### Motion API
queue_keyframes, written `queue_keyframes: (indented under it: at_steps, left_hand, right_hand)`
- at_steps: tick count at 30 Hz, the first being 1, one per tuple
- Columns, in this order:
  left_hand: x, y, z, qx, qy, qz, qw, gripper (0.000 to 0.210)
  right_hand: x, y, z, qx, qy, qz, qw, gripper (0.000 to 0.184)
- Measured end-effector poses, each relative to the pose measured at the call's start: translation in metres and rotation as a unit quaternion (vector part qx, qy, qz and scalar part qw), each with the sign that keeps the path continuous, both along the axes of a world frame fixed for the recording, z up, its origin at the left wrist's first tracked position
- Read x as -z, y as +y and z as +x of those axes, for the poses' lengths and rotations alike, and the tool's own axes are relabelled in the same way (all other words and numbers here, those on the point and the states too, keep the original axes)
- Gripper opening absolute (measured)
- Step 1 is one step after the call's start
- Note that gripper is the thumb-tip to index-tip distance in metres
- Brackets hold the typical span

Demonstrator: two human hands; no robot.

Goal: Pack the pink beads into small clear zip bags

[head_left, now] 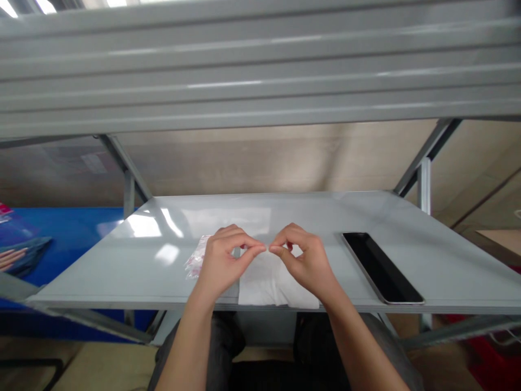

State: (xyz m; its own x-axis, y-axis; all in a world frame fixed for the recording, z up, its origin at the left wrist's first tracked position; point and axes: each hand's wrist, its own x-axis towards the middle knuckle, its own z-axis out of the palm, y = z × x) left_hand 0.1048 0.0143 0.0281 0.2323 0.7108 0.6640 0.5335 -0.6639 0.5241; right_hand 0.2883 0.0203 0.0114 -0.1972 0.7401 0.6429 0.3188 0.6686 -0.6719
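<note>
Above the grey table, my left hand (228, 254) and my right hand (302, 255) face each other, thumb and forefinger pinched on each. Their fingertips almost meet. Whatever the pinches hold, if anything, is too small to make out. Beneath them lies a white sheet of soft cloth or tissue (260, 285), wrinkled near its front edge and partly hidden by my right hand. Just left of my left hand is a crinkled clear plastic bag (196, 259) with faint reddish marks, partly covered by that hand.
A dark-screened tablet (385, 269) lies on the table (134, 271) to the right. Overhead, a ridged grey shelf (260, 65) spans the view, with slanted metal struts (126, 168) at the sides. On the left stands a blue surface (81, 222) holding a pouch of pencil-like sticks (18, 258).
</note>
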Motion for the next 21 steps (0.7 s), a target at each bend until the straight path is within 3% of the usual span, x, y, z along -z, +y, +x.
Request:
queue_keyframes:
  at_steps: [4,7,10,12,15,17,21]
  left_hand:
    - [0.000,0.002,-0.006,-0.032,-0.015,-0.002,0.999,0.012]
    - [0.000,0.002,-0.011,-0.046,0.000,0.010,0.999,0.013]
    - [0.000,0.002,-0.019,-0.066,-0.036,-0.006,0.997,0.012]
    - [0.002,0.005,-0.030,-0.140,-0.101,-0.020,0.985,0.016]
    - [0.010,0.013,-0.054,-0.285,-0.162,-0.048,0.943,0.023]
    - [0.018,0.019,-0.068,-0.328,-0.112,-0.112,0.931,0.020]
    - [0.035,0.028,-0.078,-0.326,0.068,-0.223,0.916,0.031]
  right_hand:
    - [-0.001,-0.001,0.000,0.000,-0.005,-0.002,1.000,0.012]
    - [-0.002,-0.002,-0.001,-0.021,-0.010,-0.017,1.000,0.018]
    - [0.002,0.006,0.004,-0.015,0.041,-0.053,0.998,0.016]
    - [0.010,0.017,0.014,0.037,0.114,-0.112,0.986,0.016]
    - [0.028,0.037,0.034,0.148,0.194,-0.227,0.943,0.023]
    - [0.040,0.047,0.045,0.200,0.179,-0.269,0.925,0.023]
    - [0.057,0.056,0.050,0.255,0.077,-0.268,0.926,0.030]
